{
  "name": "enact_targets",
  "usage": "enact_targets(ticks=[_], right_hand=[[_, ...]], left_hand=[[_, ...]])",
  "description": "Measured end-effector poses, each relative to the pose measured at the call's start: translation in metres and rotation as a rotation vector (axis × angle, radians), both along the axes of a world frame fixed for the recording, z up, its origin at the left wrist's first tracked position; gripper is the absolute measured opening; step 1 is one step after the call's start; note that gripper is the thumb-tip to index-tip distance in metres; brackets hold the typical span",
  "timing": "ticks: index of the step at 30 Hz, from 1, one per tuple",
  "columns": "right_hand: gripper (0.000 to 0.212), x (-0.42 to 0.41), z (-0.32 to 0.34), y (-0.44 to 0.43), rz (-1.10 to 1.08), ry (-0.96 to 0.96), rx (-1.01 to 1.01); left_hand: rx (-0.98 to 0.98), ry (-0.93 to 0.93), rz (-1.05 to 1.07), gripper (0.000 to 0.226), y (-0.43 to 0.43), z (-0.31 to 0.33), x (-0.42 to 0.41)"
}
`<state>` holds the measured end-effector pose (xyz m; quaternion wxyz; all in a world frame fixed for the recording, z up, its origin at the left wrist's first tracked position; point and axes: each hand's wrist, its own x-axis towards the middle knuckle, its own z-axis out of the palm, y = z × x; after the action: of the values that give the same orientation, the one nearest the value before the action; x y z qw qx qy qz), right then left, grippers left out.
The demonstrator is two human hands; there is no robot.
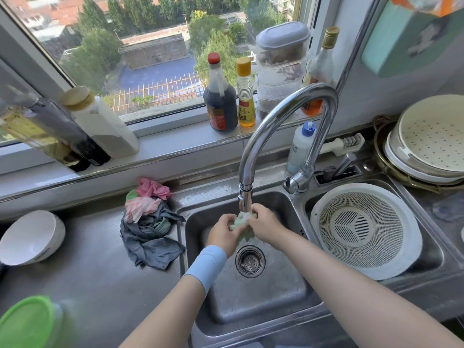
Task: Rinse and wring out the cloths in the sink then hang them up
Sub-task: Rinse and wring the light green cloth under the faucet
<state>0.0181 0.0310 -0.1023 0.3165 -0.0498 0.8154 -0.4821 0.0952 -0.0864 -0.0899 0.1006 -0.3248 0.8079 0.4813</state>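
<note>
A pale green cloth is bunched between both my hands, directly under the spout of the chrome faucet, over the steel sink. My left hand, with a light blue wristband, grips its left side. My right hand grips its right side. Water runs onto the cloth. A heap of cloths lies on the counter left of the sink: a pink one, a pink-and-white one and a dark grey one.
A white colander fills the right basin. A white bowl and a green-lidded container stand on the left counter. Bottles line the window sill. Stacked strainers sit at the right. The drain lies below my hands.
</note>
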Motion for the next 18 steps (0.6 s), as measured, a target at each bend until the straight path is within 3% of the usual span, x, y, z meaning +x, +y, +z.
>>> enact_targets(ticks=[3,6,10,12,16,18], right_hand=[[0.009,0.006,0.004,-0.003,-0.022,0.049,-0.073],[0.004,0.014,0.006,-0.008,0.009,0.03,-0.159],[0.015,0.012,0.009,-0.009,0.24,0.152,-0.085],[0.019,0.007,0.009,-0.006,0.282,0.18,-0.008],[0.01,-0.002,0.005,0.003,0.208,-0.024,-0.01],[0.007,-0.007,0.004,0.009,0.181,-0.104,0.01]], left_hand=[[-0.089,-0.134,-0.197,0.024,-0.01,0.003,-0.003],[-0.138,-0.094,-0.23,0.014,-0.014,0.008,-0.006],[0.256,0.144,-0.161,0.065,-0.011,0.014,-0.003],[0.237,0.164,-0.221,0.053,-0.011,0.014,-0.002],[0.019,0.057,-0.156,0.013,-0.019,0.008,-0.003],[-0.059,0.039,-0.146,0.021,-0.023,0.004,-0.002]])
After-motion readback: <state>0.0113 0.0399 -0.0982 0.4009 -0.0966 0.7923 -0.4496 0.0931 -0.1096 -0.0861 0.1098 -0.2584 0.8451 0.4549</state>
